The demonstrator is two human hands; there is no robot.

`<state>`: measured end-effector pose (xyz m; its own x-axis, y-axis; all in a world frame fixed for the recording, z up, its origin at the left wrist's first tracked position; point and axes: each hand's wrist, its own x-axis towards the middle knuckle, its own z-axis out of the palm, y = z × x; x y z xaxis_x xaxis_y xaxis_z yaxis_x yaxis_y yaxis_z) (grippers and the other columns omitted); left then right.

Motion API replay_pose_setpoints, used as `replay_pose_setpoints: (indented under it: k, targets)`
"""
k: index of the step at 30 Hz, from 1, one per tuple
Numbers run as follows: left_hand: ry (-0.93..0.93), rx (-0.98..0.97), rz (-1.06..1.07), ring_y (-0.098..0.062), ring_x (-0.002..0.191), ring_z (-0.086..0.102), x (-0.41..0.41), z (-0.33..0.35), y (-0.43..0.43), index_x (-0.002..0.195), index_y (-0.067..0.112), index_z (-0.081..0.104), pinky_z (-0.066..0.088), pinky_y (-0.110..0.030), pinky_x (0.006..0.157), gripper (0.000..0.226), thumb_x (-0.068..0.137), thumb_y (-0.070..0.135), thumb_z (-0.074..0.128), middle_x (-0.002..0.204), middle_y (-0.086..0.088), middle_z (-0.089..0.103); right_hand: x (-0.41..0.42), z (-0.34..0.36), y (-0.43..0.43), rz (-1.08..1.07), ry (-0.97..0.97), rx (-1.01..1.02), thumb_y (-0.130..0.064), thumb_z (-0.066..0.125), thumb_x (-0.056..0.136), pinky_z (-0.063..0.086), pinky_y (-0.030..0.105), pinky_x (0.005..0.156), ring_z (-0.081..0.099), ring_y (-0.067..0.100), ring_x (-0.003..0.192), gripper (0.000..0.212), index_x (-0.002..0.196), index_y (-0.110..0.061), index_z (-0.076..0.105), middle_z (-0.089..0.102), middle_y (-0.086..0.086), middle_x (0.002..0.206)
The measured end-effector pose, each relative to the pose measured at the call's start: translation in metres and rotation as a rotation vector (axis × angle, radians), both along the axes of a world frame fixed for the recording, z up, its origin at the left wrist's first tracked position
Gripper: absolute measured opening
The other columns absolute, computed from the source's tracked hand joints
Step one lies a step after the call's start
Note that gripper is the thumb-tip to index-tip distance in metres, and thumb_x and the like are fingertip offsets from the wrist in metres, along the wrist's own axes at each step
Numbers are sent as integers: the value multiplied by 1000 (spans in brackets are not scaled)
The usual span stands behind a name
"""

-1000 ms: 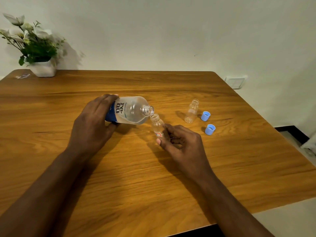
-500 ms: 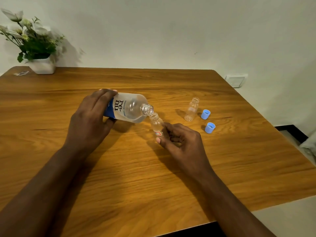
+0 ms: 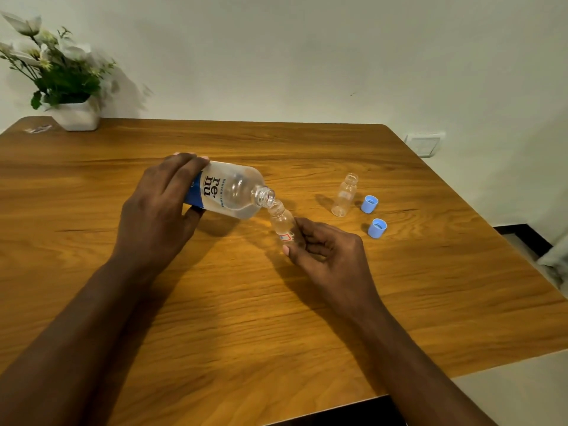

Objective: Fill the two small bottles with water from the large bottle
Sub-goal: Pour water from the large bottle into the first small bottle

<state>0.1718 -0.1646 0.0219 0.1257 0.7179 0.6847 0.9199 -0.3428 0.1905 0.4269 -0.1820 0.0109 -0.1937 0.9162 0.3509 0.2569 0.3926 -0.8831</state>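
Note:
My left hand (image 3: 156, 207) grips the base of the large clear bottle (image 3: 233, 192), which is tipped nearly flat with its open neck pointing right. Its mouth sits right over the mouth of a small clear bottle (image 3: 281, 221) that leans left. My right hand (image 3: 325, 253) pinches that small bottle near its bottom, above the wooden table (image 3: 276, 318). Water lies in the lower side of the large bottle. A second small bottle (image 3: 345, 195) stands upright and uncapped further right, apart from both hands.
Two light blue caps (image 3: 369, 204) (image 3: 377, 228) lie open side up to the right of the standing bottle. A white pot of flowers (image 3: 73, 113) sits at the table's far left corner. The table's right edge runs close behind the caps.
Both hands and the two bottles keep almost the same pose. The large bottle's base has risen slightly, tipping its neck a little lower over the small bottle.

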Motion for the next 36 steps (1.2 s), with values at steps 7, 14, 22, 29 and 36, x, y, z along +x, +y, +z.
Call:
replay_pose_setpoints:
  k: [7,14,22,29,36]
  targets:
    - [21,3,6,-34,122,49,-1,0,0,136,6,47,49,-44,89,73,71,-1,78,136,-16,51,-1,1,0,0,21,28,-3,70,78,56,45,79,69,26,87,39,115,-15,69,72,8,96]
    - [36,17,19,-35,122,49,1,2,-1,136,5,48,50,-45,88,71,72,-1,78,135,-18,51,-1,0,-1,23,39,3,-1,69,78,54,50,77,67,32,84,34,107,-19,71,71,13,91]
    - [44,35,26,-36,123,47,0,4,-3,136,4,49,50,-46,88,69,73,-2,76,135,-20,51,-2,3,-2,29,42,-3,0,72,78,57,42,82,70,20,89,43,109,-30,66,74,2,97]
    - [39,44,16,-38,126,46,-1,4,-3,137,4,48,49,-48,90,69,74,-4,75,135,-21,50,-2,4,-4,34,36,-1,-3,72,79,58,39,83,71,16,90,43,112,-30,66,75,-3,99]
    - [40,57,7,-38,126,45,-1,4,-3,137,4,48,47,-47,92,68,75,-3,75,135,-21,50,-1,3,-3,38,29,-6,0,73,79,57,30,84,71,13,92,41,114,-20,68,74,-4,100]
